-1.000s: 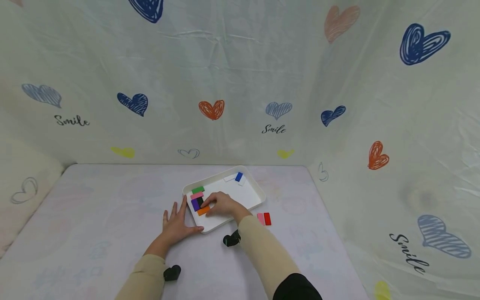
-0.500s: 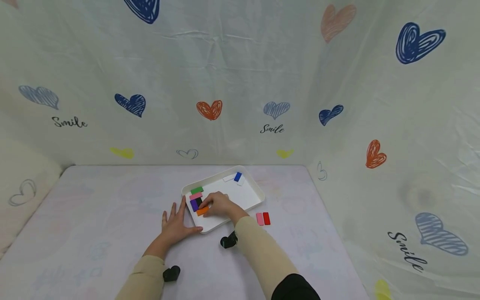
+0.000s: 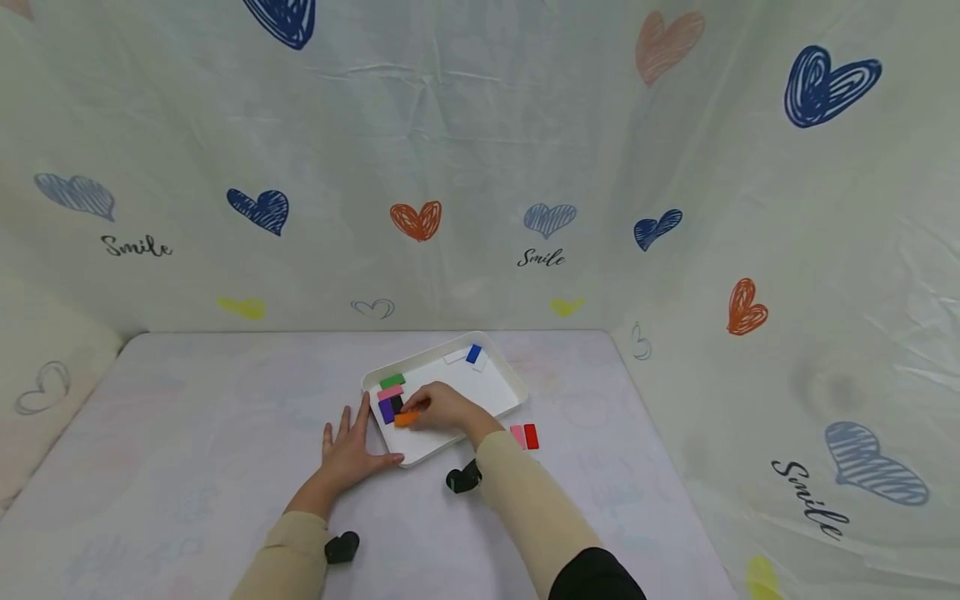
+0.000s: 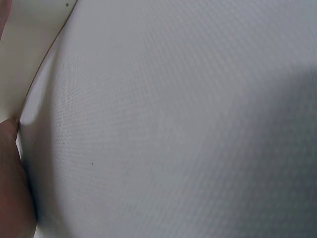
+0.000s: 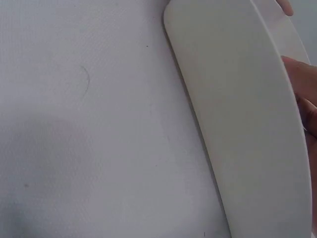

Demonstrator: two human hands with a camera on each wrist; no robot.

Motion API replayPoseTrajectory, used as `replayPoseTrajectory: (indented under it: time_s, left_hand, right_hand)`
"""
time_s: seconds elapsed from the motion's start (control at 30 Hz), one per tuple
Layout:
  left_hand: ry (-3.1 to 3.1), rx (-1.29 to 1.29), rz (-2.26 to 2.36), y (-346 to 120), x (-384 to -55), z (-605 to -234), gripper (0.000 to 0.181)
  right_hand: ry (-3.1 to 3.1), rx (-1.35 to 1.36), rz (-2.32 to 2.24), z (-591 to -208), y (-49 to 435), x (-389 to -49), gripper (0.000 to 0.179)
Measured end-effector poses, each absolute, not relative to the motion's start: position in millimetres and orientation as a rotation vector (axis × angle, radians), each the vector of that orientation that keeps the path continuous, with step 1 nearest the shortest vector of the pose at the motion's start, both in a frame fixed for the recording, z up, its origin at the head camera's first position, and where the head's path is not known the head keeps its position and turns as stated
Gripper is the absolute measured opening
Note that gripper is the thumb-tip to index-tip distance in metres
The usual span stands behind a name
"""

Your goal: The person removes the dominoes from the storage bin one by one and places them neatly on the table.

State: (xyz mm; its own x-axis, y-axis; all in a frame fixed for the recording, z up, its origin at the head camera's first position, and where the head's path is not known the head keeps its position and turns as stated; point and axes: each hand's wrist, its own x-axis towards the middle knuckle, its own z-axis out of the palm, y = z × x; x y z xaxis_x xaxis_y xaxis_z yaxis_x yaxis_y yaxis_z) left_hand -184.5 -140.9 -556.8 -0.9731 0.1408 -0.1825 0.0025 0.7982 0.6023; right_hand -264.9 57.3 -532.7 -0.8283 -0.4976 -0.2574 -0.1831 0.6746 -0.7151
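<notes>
A white tray (image 3: 450, 443) lies angled on the table. My left hand (image 3: 351, 460) rests against its left side, fingers spread, index fingertip and thumb at the rim. Inside the tray my right hand (image 3: 444, 408) pinches an orange block (image 3: 407, 419) between thumb and fingers. Close beside it lie a purple block (image 3: 386, 411) and a black block (image 3: 397, 404), with a pink block (image 3: 390, 392) and a green block (image 3: 392, 381) farther back. In the right wrist view the tray wall (image 5: 242, 119) hides most of the right hand (image 5: 304, 94).
A blue block (image 3: 473, 354) and white pieces (image 3: 454, 357) lie at the tray's far right end. Outside the tray, a red block (image 3: 531, 436) and a second pink block (image 3: 517, 436) lie on the table (image 3: 600, 500), near the right forearm.
The orange block has turned slightly under my right fingers, to lie more level in the head view. The left hand stays at the tray's rim. The head view has shifted a little.
</notes>
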Motion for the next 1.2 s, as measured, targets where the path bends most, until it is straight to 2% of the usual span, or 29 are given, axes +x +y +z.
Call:
replayPoseTrajectory:
  time_s: [0.53,1.2]
  left_hand:
    - [2.772,0.118,0.935,-141,-185,-557,0.132]
    - [2.763,0.121,0.938,-139,-184,-556,0.132]
  right_hand:
    - [2.388,-0.464,-1.242,-531,80,-260,0.023]
    - [2.361,-0.194,-1.721,-510,98,-236,0.030]
